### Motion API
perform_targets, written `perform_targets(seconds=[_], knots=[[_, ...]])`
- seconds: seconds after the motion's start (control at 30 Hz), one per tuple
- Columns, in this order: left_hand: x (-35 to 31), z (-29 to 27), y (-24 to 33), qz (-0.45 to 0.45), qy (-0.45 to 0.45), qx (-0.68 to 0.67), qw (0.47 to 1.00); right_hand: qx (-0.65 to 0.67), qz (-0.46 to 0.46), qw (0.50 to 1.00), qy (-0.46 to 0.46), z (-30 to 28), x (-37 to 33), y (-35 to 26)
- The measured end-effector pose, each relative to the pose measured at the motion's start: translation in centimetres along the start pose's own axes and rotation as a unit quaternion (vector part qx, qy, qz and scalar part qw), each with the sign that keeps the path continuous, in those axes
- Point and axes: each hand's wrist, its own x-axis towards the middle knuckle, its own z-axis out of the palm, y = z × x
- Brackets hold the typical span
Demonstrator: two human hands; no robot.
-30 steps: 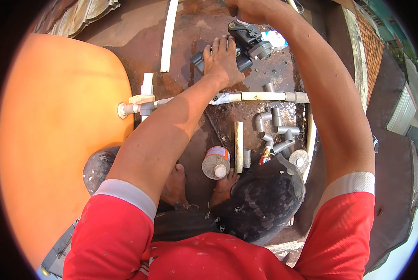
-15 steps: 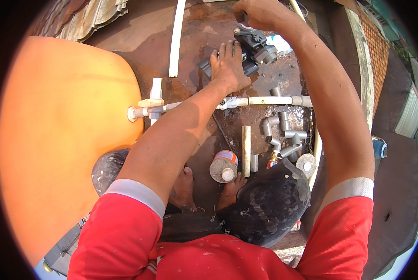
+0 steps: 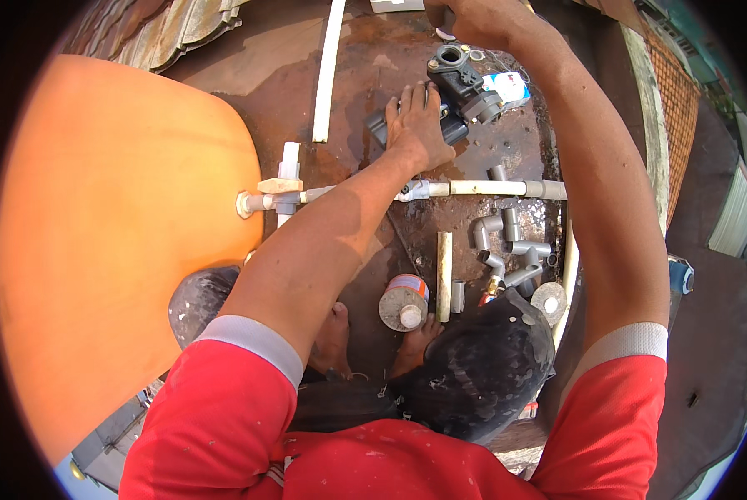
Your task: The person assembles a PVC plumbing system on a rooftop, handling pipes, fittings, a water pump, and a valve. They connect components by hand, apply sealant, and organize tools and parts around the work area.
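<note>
We rest our left hand (image 3: 419, 136), fingers spread, on the black pump (image 3: 463, 90) at the far side. Our right hand (image 3: 480, 22) has moved off the pump's port (image 3: 450, 55), now exposed; its grip we cannot tell.

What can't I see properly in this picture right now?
All in the head view:
- Right hand: the top edge cuts part of it off, so I can't tell its grip.
- Black device: the left hand covers part of it.
- Crosswise pipe: the left forearm hides a stretch.
- Long white pipe: the top edge cuts off its far end.
</note>
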Motion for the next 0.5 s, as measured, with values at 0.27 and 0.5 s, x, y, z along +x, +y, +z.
perform_targets(seconds=[0.27, 0.5], knots=[[0.1, 0.8, 0.0, 0.019, -0.014, -0.008, 1.0, 0.379, 0.362, 0.834, 0.172, 2.2, -18.4, -0.4], [1.0, 0.4, -1.7, 0.064, -0.028, 0.029, 0.997, 0.536, 0.417, 0.677, 0.283, 13.6, -23.4, -3.7]])
